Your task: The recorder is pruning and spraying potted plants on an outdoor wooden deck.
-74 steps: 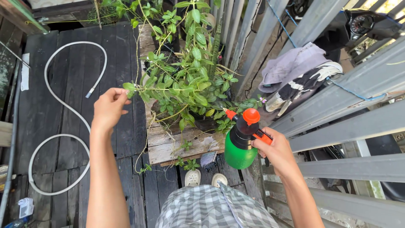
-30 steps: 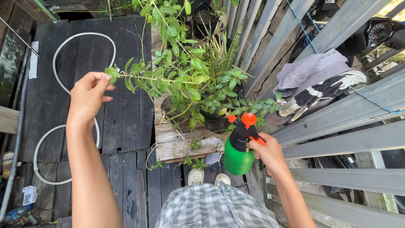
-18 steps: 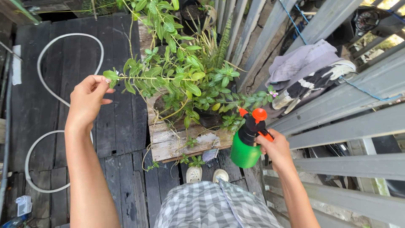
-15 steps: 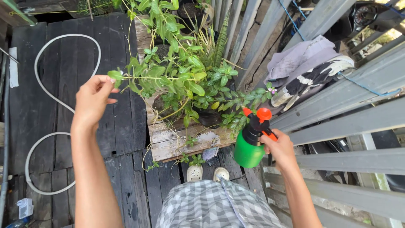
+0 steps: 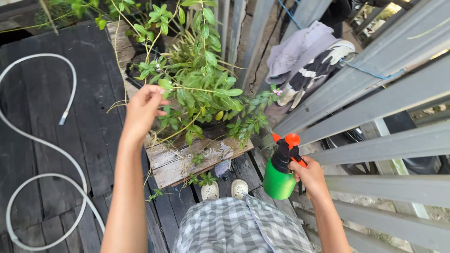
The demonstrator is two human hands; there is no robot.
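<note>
Green spray bottle [image 5: 278, 180] gripped in right hand [image 5: 309, 175] fingers; left hand [image 5: 143, 110] pinches plant stem [image 5: 197, 89].

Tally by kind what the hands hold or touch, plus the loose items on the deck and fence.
Green plastic spray bottle with orange nozzle: 1
Leafy green plant stem: 1
White hose: 1
Pale shoes: 2
Cloths on the grey fence: 2
Total: 7

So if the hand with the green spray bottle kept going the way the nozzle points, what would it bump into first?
Probably the low leaves of the potted plant, just up and left of the right hand and its spray bottle; depth is hard to judge.
</note>
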